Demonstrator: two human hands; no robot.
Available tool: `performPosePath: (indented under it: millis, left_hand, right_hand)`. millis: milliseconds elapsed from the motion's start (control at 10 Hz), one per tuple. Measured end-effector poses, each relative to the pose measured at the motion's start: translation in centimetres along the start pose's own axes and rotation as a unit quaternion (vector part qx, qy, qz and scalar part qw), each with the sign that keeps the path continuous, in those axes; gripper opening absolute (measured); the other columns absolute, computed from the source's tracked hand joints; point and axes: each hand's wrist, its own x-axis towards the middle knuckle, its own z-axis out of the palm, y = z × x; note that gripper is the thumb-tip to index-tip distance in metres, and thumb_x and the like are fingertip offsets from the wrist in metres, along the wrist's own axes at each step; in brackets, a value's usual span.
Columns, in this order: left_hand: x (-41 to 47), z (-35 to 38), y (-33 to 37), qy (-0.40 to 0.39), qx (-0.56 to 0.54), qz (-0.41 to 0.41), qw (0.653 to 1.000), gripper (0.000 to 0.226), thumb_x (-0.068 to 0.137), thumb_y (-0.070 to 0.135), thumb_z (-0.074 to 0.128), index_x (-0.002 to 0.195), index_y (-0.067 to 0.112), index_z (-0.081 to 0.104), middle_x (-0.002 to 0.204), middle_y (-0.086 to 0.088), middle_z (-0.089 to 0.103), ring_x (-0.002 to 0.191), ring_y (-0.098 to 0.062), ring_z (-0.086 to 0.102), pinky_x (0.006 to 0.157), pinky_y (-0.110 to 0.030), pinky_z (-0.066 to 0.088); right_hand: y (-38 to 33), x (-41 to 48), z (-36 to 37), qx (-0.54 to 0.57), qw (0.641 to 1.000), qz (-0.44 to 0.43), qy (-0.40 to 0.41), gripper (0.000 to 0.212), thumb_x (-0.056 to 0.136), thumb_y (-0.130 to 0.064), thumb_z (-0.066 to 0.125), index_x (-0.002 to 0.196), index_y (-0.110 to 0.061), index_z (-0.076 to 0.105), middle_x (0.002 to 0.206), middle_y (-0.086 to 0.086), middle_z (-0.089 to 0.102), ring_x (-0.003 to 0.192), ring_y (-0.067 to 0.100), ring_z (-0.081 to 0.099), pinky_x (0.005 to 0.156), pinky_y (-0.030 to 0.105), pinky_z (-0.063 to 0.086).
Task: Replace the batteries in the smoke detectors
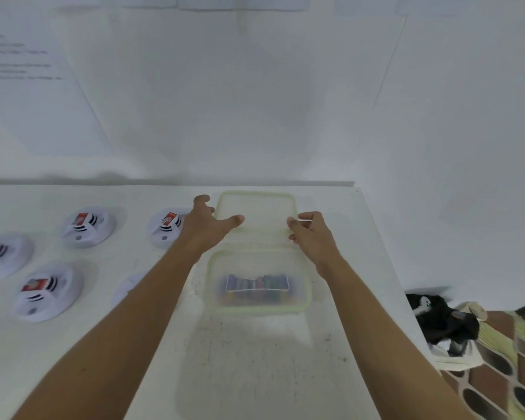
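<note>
Just nearer than the hands, the open box of batteries sits on the table, with bare tabletop in front of it, while the left hand and right hand grip the lid by its side edges, the nearest smoke detector just left of the left hand and the table's far edge just beyond the lid.

Blurred batteries; one detector behind left forearm.

- A white, flat, scuffed table stands against a white wall.
- Four round white plastic smoke detectors with red-labelled blocks lie on its left side.
- A clear rectangular plastic container with a pale green rim sits right of centre and holds coloured batteries.
</note>
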Motion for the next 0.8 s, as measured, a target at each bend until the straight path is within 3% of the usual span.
performPosePath:
  millis: [100,200,300,500,600,700,800]
  left_hand:
    - [-1.0,-0.3,-0.4,0.001,0.000,0.017,1.000,0.083,0.075,0.049,0.080,0.141,0.017,0.040,0.135,-0.004,0.055,0.113,-0.018,0.053,0.087,-0.030,0.042]
    - [-1.7,-0.6,-0.8,0.003,-0.002,0.021,1.000,0.082,0.074,0.050,0.080,0.137,0.015,0.042,0.130,-0.003,0.055,0.107,-0.016,0.052,0.084,-0.030,0.043]
    - [-2.3,-0.6,-1.0,0.009,-0.001,0.032,0.999,0.083,0.072,0.054,0.079,0.135,0.014,0.043,0.128,-0.004,0.056,0.105,-0.016,0.053,0.084,-0.031,0.046]
    - [-2.5,-0.7,-0.9,0.014,0.015,0.045,0.999,0.083,0.073,0.056,0.077,0.135,0.013,0.043,0.129,-0.005,0.057,0.103,-0.015,0.051,0.086,-0.031,0.047]
    - [-2.5,-0.8,-0.8,0.008,0.024,0.046,0.999,0.082,0.075,0.056,0.075,0.136,0.012,0.043,0.131,-0.005,0.056,0.106,-0.015,0.051,0.086,-0.030,0.044]
    - [-2.4,-0.9,-0.9,0.019,0.037,0.058,0.997,0.078,0.081,0.056,0.070,0.139,0.013,0.042,0.140,-0.005,0.051,0.123,-0.021,0.051,0.094,-0.033,0.041]
    - [-2.7,-1.3,-0.2,0.064,0.026,0.109,0.992,0.065,0.086,0.049,0.067,0.137,0.016,0.046,0.140,-0.003,0.048,0.128,-0.022,0.048,0.097,-0.030,0.037]
  right_hand:
    - [-0.1,-1.0,0.3,0.002,1.000,-0.011,0.008,0.033,0.101,-0.036,0.056,0.130,-0.022,0.048,0.111,-0.003,0.065,0.096,0.016,0.066,0.085,0.027,0.048]
    - [-0.3,-1.7,0.5,-0.018,1.000,-0.017,0.015,0.034,0.103,-0.036,0.052,0.135,-0.022,0.052,0.118,-0.002,0.065,0.101,0.018,0.065,0.084,0.028,0.047]
    - [-0.5,-1.9,0.6,-0.046,0.998,-0.023,0.023,0.039,0.105,-0.035,0.047,0.141,-0.020,0.051,0.126,0.001,0.063,0.110,0.021,0.064,0.089,0.030,0.046]
    - [-0.7,-1.8,0.9,-0.057,0.997,-0.022,0.037,0.041,0.105,-0.033,0.045,0.143,-0.018,0.050,0.129,0.003,0.063,0.109,0.022,0.064,0.092,0.032,0.049]
    - [-0.8,-2.0,0.8,-0.061,0.997,-0.011,0.035,0.042,0.105,-0.034,0.045,0.144,-0.019,0.049,0.134,0.005,0.061,0.113,0.024,0.063,0.098,0.036,0.050]
    - [-1.0,-2.0,0.8,-0.054,0.998,0.000,0.028,0.049,0.105,-0.036,0.045,0.150,-0.018,0.039,0.145,0.004,0.052,0.128,0.025,0.054,0.106,0.037,0.043]
    - [-2.1,-2.4,1.0,-0.074,0.995,-0.046,0.058,0.050,0.104,-0.033,0.048,0.150,-0.017,0.039,0.153,0.002,0.044,0.142,0.025,0.040,0.114,0.040,0.035]
